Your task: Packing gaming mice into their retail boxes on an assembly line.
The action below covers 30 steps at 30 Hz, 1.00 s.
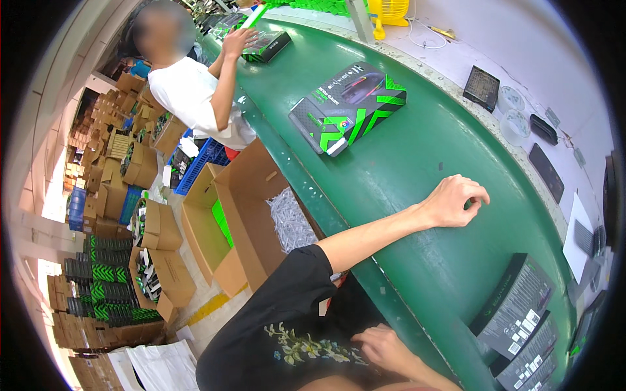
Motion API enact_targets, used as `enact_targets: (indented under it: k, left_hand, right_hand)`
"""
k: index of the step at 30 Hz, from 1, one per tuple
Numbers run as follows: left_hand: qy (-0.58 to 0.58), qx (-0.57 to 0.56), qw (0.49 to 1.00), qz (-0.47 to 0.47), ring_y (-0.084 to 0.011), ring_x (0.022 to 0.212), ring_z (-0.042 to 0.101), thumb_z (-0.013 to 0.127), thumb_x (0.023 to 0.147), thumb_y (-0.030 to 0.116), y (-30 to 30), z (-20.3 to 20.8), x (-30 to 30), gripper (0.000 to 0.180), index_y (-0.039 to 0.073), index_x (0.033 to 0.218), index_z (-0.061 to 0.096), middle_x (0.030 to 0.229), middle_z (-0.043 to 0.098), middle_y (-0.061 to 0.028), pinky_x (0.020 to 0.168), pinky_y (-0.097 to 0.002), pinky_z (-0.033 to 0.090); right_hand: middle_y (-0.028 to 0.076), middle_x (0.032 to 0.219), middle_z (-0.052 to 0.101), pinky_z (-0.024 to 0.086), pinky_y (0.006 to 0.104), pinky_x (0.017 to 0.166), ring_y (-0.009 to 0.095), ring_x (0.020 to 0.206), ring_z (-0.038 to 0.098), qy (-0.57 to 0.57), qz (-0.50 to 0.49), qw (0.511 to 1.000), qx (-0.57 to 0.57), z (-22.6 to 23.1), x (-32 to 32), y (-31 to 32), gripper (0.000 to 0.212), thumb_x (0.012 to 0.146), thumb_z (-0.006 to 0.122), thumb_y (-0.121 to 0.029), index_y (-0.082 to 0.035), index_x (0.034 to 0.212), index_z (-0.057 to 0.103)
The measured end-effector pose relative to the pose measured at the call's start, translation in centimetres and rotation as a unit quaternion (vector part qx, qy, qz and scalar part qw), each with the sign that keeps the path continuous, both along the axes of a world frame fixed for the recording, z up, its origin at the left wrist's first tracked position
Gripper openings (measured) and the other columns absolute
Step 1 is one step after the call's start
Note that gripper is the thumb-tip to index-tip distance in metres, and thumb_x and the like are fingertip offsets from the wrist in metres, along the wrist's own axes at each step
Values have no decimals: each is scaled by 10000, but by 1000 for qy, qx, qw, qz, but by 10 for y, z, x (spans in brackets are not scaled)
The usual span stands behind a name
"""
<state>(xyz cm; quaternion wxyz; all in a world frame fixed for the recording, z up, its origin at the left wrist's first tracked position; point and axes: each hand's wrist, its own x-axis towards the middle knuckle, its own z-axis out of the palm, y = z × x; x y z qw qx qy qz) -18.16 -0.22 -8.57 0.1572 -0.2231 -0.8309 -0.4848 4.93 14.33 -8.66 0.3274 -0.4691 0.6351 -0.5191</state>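
Observation:
My left hand [456,202] is over the green work surface [417,260], its fingers curled and the thumb bent toward them in a ring. Nothing shows inside that ring. Low in the view, my right hand [386,350] is close to my black shirt, fingers loosely bent and apart, with no object visible in it. Beyond my left hand lies a black and green computer mouse box [352,104], with a small white label at its near corner. Several dark boxes [515,303] overlap on the surface at the lower right.
Across the far left, a co-worker in a white shirt [189,98] handles a green and white piece above another box [267,47]. Open cartons [241,202], one with shredded paper, stand beside the table. A shelf along the wall holds plastic cups [515,124] and a dark tray [481,88].

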Motion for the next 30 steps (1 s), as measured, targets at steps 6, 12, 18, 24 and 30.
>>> enact_targets:
  k: [6, 12, 18, 24, 30]
  left_hand:
    - [23, 0, 1000, 5, -238, 674, 651, 631, 738, 30, 0, 1, -1, 108, 83, 800, 701, 754, 698, -59, 719, -351, 488]
    - [-20, 4, 1000, 3, -233, 693, 663, 627, 733, 38, -2, 0, -1, 106, 82, 796, 700, 750, 700, -53, 725, -353, 492]
    - [-21, -12, 1000, -6, -238, 688, 641, 619, 733, 30, -2, 2, 0, 114, 75, 809, 690, 725, 677, -49, 701, -352, 496]
    - [13, -14, 1000, 22, -244, 667, 622, 612, 743, 24, -1, -3, -2, 111, 65, 816, 685, 764, 671, -74, 688, -360, 494]
    - [38, -6, 999, -13, -256, 657, 616, 612, 754, 26, 3, -3, 0, 101, 68, 811, 685, 757, 665, -76, 685, -366, 492]
  right_hand:
    - [162, 766, 636, 496, 407, 700, 317, 736, 625, -26, -52, 996, 61, 16, -2, -3, 272, 834, 574, -40, -31, 1099, 634]
    - [123, 623, 606, 496, 378, 570, 283, 556, 607, -127, 2, 979, 161, 21, -6, 1, 243, 897, 637, -163, -51, 1113, 626]
    - [125, 555, 573, 464, 360, 501, 278, 491, 588, -41, -39, 997, 42, 5, 5, 1, 298, 881, 694, -277, -32, 1034, 619]
    - [130, 687, 640, 491, 366, 556, 288, 576, 622, -58, 10, 993, 98, 7, 1, 4, 274, 839, 732, -270, -37, 944, 631]
    - [137, 682, 638, 483, 392, 552, 308, 570, 610, -61, -18, 994, 83, 2, 5, 4, 198, 876, 688, -214, -29, 917, 629]
